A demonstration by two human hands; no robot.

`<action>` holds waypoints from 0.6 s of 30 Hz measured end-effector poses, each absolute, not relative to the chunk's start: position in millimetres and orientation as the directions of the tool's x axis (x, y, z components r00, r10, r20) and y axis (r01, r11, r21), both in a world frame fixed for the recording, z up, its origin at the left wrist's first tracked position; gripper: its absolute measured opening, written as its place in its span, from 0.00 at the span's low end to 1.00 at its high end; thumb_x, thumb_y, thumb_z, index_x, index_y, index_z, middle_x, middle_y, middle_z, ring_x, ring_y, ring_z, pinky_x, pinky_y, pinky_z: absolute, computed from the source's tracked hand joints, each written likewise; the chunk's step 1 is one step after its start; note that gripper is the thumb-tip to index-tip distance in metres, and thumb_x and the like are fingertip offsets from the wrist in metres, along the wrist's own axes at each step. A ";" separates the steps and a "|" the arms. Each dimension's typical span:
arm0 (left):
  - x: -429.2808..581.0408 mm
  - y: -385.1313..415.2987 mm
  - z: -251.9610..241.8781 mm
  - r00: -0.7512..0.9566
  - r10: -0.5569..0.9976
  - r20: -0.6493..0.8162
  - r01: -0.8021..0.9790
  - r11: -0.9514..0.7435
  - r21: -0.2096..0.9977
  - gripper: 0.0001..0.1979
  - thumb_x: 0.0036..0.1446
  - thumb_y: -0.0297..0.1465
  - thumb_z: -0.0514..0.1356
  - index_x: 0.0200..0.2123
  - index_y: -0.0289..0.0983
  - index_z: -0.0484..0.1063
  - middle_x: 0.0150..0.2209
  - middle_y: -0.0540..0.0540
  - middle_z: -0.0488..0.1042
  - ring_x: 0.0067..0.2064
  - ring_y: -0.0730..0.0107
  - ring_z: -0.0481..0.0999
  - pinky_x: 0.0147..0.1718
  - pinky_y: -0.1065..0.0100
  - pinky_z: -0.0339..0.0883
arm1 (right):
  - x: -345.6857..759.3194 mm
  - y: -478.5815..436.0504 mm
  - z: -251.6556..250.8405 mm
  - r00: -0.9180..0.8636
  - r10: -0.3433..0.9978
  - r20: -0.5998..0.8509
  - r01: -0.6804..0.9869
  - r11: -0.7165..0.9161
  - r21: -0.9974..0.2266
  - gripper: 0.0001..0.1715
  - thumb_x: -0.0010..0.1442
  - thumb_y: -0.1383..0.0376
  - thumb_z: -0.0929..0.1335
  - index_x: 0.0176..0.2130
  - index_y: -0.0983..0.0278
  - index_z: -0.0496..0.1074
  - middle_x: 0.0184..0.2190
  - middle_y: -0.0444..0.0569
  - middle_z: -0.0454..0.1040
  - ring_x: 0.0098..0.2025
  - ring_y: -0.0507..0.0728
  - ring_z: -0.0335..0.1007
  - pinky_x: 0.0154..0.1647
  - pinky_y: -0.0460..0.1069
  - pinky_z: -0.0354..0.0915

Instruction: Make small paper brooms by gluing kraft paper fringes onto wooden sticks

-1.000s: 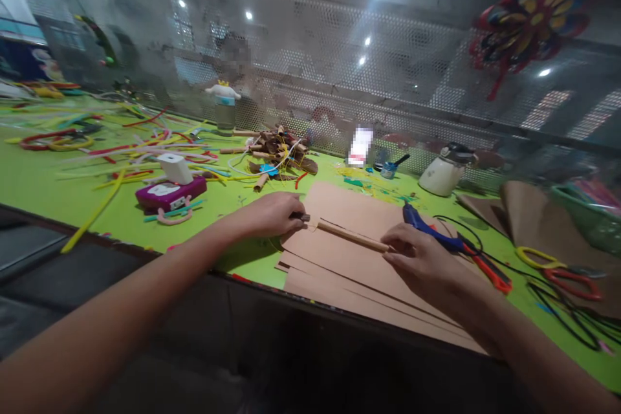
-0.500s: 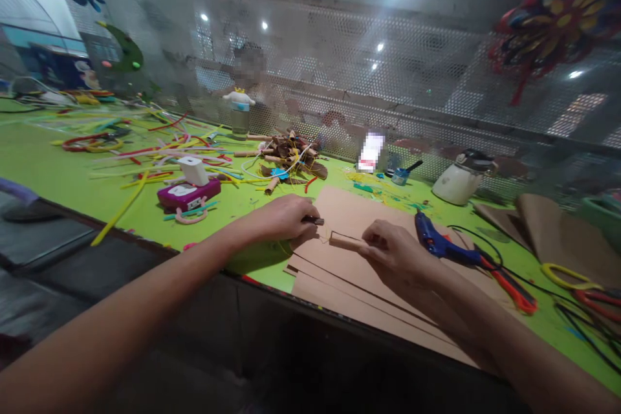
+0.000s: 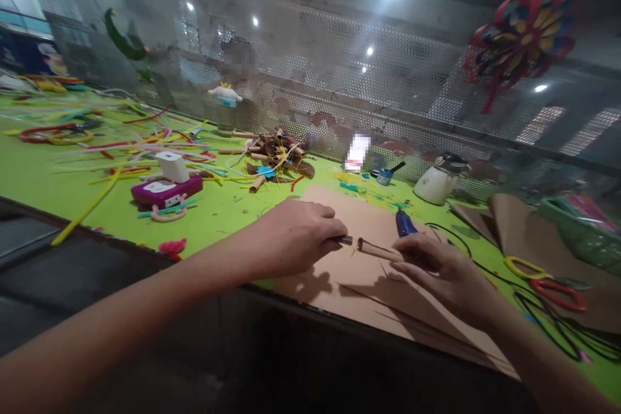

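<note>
My right hand (image 3: 444, 268) is closed on one end of a rolled brown paper tube (image 3: 377, 251), held over brown paper sheets (image 3: 315, 291). A dark edge runs along the tube, and a thin yellow strand (image 3: 356, 248) shows at its left end. My left hand (image 3: 295, 233) pinches a small dark stick-like piece (image 3: 345, 240), its tip close to the tube's left end. Whether the two touch, I cannot tell. Behind my right hand lies a blue glue gun (image 3: 405, 222), mostly covered by the hand.
Left on the green table are a purple power block (image 3: 167, 191) with a white charger (image 3: 172, 167) and scattered pipe cleaners. A pile of paper rolls (image 3: 276, 152) lies behind. To the right are a white kettle (image 3: 436, 182), scissors (image 3: 557, 294), a black cable and a green basket (image 3: 557, 226).
Both hands have moved right and nearer to me, lifting the tube off the paper. The dark piece and the tube's end are closer together. The view has turned right.
</note>
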State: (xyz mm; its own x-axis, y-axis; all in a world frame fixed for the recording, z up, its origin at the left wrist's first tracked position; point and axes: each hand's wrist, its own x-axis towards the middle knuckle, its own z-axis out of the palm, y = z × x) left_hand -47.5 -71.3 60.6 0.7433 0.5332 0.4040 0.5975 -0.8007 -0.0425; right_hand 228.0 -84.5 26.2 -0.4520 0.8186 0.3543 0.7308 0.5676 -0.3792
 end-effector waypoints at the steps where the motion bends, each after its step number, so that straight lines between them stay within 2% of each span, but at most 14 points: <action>1: -45.3 -74.6 61.9 0.747 0.524 0.408 0.591 -0.805 -0.048 0.10 0.60 0.32 0.53 0.38 0.40 0.74 0.32 0.48 0.73 0.29 0.73 0.70 0.26 0.72 0.55 | 231.1 -88.2 25.4 -0.449 0.820 0.355 0.731 0.566 -0.382 0.09 0.60 0.61 0.65 0.41 0.62 0.67 0.32 0.48 0.72 0.31 0.52 0.69 0.31 0.44 0.66; 11: -30.1 -92.4 61.7 0.766 0.489 0.417 0.561 -0.825 -0.061 0.11 0.61 0.34 0.51 0.35 0.40 0.73 0.29 0.48 0.71 0.29 0.72 0.69 0.25 0.71 0.55 | 245.8 -105.5 16.0 -0.425 0.808 0.407 0.723 0.574 -0.384 0.11 0.58 0.60 0.66 0.42 0.61 0.69 0.36 0.49 0.75 0.36 0.55 0.72 0.37 0.47 0.69; 18: -25.0 -92.4 61.2 0.784 0.487 0.386 0.522 -0.853 0.015 0.10 0.60 0.32 0.52 0.40 0.40 0.73 0.31 0.48 0.73 0.30 0.72 0.71 0.27 0.72 0.58 | 243.0 -107.7 22.4 -0.458 0.807 0.371 0.702 0.585 -0.406 0.10 0.60 0.61 0.65 0.41 0.62 0.68 0.34 0.49 0.74 0.34 0.54 0.71 0.36 0.47 0.69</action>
